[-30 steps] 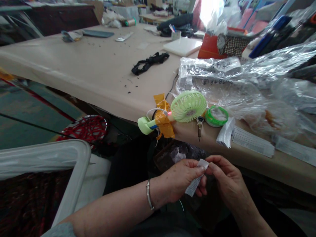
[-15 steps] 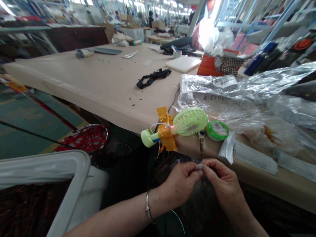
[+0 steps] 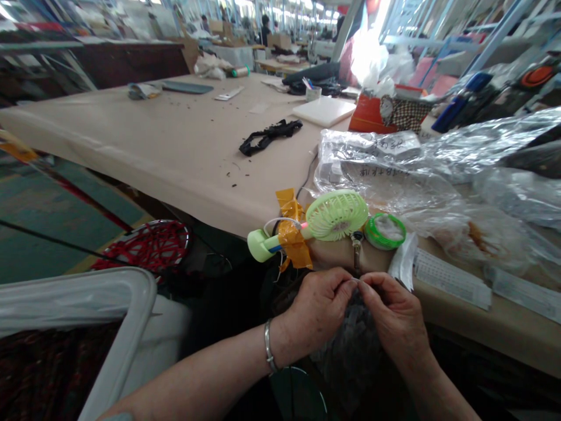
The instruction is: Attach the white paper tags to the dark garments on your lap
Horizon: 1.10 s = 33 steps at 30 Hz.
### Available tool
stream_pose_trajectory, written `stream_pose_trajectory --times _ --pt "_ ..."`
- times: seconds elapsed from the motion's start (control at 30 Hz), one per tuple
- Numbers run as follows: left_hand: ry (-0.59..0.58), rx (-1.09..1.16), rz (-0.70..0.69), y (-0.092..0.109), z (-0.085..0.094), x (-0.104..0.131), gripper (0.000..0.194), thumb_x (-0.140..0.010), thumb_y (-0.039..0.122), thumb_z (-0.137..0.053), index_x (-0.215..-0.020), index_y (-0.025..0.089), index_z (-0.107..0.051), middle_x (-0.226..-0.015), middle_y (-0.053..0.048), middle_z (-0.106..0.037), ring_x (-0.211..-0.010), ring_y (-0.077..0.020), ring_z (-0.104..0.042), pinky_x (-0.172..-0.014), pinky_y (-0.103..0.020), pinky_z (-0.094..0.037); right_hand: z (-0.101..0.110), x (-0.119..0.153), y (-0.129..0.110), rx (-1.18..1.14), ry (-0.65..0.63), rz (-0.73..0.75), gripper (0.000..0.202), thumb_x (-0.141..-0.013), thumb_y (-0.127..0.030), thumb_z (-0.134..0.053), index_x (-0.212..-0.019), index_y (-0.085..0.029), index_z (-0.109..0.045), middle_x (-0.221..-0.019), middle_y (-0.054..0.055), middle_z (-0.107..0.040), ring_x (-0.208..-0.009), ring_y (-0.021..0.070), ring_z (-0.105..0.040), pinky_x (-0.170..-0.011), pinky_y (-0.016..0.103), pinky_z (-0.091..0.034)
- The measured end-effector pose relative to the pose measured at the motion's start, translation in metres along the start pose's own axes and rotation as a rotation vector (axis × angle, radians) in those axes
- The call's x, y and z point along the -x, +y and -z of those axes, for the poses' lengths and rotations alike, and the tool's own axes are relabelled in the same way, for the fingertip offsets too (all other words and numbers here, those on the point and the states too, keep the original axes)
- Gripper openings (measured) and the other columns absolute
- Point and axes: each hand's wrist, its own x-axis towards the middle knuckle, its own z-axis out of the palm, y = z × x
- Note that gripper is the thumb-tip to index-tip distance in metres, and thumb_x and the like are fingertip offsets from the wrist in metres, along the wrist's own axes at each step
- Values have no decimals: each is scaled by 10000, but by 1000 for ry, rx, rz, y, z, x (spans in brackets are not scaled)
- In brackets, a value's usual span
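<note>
Via remote feed I see left hand (image 3: 316,310) and right hand (image 3: 395,311), fingertips pinched narrow on pale slip (image 3: 357,280), mostly hidden, to near side of green fan (image 3: 326,217). I judge it light, soft, easily creased; hold by opposite edges

the left hand (image 3: 318,313) and right hand (image 3: 397,321) meet at their fingertips, pinching a pale sliver (image 3: 356,280), mostly hidden. a bracelet (image 3: 269,348) circles the left wrist. beyond them, orange tape (image 3: 297,245) holds a light-green fan (image 3: 337,216) at the edge of the table (image 3: 175,140), near a green tub (image 3: 382,243), printed strips (image 3: 451,278) and clear plastic (image 3: 390,184).
</note>
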Motion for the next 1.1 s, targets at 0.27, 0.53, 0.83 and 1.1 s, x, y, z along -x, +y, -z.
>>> stream_pose_trajectory --times 0.27,0.53,0.83,1.1 --pt "-7 -12 -8 -1 1 -4 279 -916 290 -436 -763 167 -635 -681 11 -608 -621 -102 -513 -596 -204 -365 0 -2 4 81 8 65 168 -819 -350 -594 -769 -194 -635 -677 -4 -623 -592 121 -554 -556 214 -453" --pt "1 22 -19 -1 1 -7 268 -909 264 -443 -743 165 -627 -647 27 -569 -613 -91 -499 -590 -192 -354 1 -1 5 100 12 84 159 -840 -340 -580 -795 -197 -634 -688 -10 -625 -615 114 -552 -572 208 -449" --pt "14 41 -9 0 0 -8 267 -906 254 -442 -713 161 -600 -629 30 -542 -602 -89 -479 -574 -193 -349 -3 -1 4 43 57 74 154 -836 -340 -609 -803 -196 -653 -671 -6 -651 -584 114 -572 -519 199 -464" --pt "-51 58 44 -7 -1 12 290 -913 270 -435 -722 155 -620 -652 9 -594 -620 -102 -519 -579 -198 -378 27 32 7 256 -19 331 85 -870 -238 -595 -913 -222 -666 -780 -8 -718 -671 127 -681 -641 200 -546"
